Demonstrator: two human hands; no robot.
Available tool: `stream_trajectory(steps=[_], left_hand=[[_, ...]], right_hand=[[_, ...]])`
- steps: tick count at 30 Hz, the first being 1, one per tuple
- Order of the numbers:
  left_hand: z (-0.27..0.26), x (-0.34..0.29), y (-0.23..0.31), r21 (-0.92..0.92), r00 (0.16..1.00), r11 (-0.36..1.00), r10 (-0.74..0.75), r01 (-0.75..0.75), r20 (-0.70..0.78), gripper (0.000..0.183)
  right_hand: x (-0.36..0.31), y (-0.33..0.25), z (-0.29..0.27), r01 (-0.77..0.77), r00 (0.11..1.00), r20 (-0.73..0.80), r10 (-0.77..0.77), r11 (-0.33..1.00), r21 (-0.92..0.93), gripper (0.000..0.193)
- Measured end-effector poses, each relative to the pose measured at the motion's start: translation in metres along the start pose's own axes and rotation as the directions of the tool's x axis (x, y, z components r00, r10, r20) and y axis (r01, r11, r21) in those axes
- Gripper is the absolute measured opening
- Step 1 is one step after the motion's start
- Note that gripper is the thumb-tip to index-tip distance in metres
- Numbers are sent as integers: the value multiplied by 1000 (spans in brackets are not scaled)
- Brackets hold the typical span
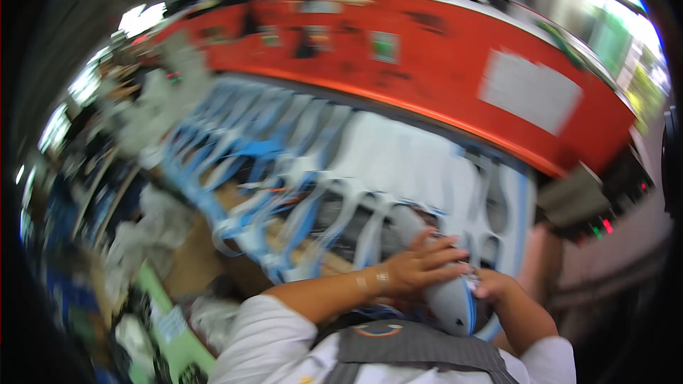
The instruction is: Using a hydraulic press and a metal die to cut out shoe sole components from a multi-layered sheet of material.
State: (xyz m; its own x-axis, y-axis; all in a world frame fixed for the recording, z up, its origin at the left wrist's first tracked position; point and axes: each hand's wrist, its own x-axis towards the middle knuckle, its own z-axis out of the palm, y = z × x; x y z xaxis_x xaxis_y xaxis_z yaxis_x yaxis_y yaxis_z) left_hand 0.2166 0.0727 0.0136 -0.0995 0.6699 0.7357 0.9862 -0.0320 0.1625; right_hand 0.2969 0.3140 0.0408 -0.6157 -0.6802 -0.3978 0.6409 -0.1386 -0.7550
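A grey, blue-edged foam insole (452, 304) is held close to my body, tilted on its side. My left hand (425, 264) lies across its upper part, fingers spread over the surface and gripping it. At its right edge, my right hand (492, 286) pinches the rim. Beyond them lies a white-and-blue foam sheet (509, 220) with insole-shaped cutouts, its left part reduced to a web of thin strips. Several white insole shapes (398, 156) lie side by side on the far side of it. Motion blur hides the fingertips' exact contact.
A long red machine beam (441, 92) with a pale paper (530, 91) runs across the far side. Dark boxes with lit indicators (594, 206) stand at the right. Crumpled plastic (153, 231), cardboard (213, 263) and a green panel (171, 323) are at the left.
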Motion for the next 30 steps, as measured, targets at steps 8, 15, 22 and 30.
stream_trajectory(steps=[8, 15, 22, 30], left_hand=[[-68, -57, 9, -303, 961, 914, -276, 270, 22, 81], [-134, -183, -39, 400, 536, 388, -754, 830, -379, 51], [-191, -146, -94, -946, -72, 250, -960, 207, -270, 43], [-285, -219, -147, -904, -398, 262, -831, 338, -389, 68]], right_hand=[[79, 9, 20, -93, 991, 119, 66, 966, 241, 95], [140, -29, 31, 24, 995, 96, 23, 888, -459, 86], [158, -63, 55, 278, 959, 252, -131, 622, -732, 70], [99, -26, -7, 225, 957, 78, -278, 548, -806, 66]])
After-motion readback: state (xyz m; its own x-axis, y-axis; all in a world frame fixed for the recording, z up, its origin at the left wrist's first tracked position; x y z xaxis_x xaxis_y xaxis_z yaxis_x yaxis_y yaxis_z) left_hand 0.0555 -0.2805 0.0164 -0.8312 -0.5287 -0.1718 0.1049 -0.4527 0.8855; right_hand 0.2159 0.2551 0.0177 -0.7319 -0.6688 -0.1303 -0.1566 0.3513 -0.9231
